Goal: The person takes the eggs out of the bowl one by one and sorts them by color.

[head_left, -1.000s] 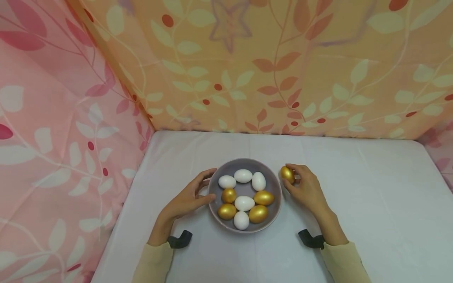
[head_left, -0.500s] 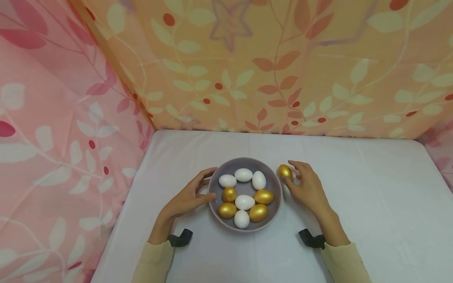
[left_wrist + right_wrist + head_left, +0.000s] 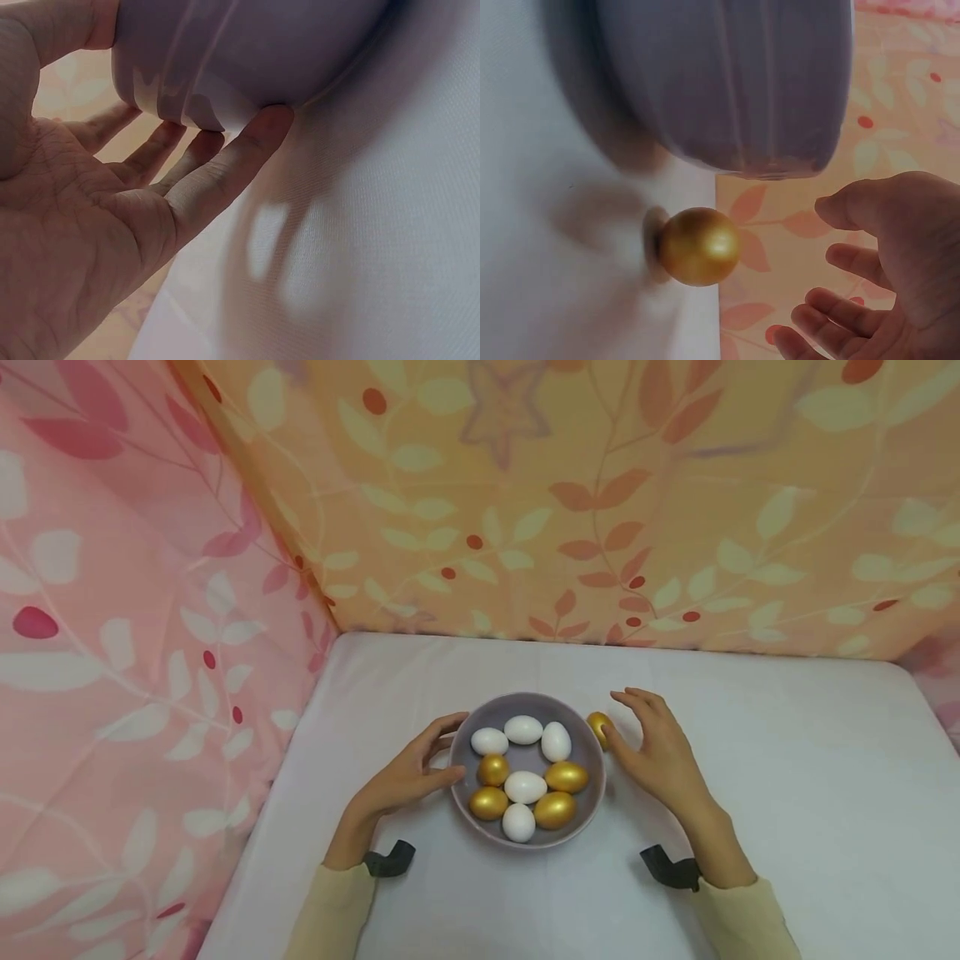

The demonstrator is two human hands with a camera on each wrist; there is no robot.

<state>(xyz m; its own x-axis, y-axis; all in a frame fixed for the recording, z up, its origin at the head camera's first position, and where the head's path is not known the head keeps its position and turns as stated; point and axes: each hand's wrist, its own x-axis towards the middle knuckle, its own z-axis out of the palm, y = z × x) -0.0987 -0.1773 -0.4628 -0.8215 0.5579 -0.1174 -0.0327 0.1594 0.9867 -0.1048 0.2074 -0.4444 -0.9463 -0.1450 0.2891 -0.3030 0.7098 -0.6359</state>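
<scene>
A round greyish-purple bowl (image 3: pixel 458 806) holds several white eggs (image 3: pixel 522 730) and several golden eggs (image 3: pixel 555 810). My left hand (image 3: pixel 405 777) grips the bowl's left side, thumb at the rim and fingertips against the outer wall, as the left wrist view shows. One more golden egg (image 3: pixel 598 727) lies on the table just outside the bowl, at its upper right. Beside this egg my right hand (image 3: pixel 660 756) is lifted, fingers spread and holding nothing. In the right wrist view a gap separates that hand from the golden egg (image 3: pixel 700 247).
A white cloth (image 3: pixel 787 777) covers the table. Patterned orange fabric (image 3: pixel 585 502) stands behind it, and pink leaf-print fabric (image 3: pixel 150 652) hangs at the left. Dark curved pieces (image 3: pixel 392 860) sit at both wrists.
My right hand has let go of the golden egg and opened, moving slightly up and away. The egg now rests by the bowl. My left hand keeps its place at the bowl.
</scene>
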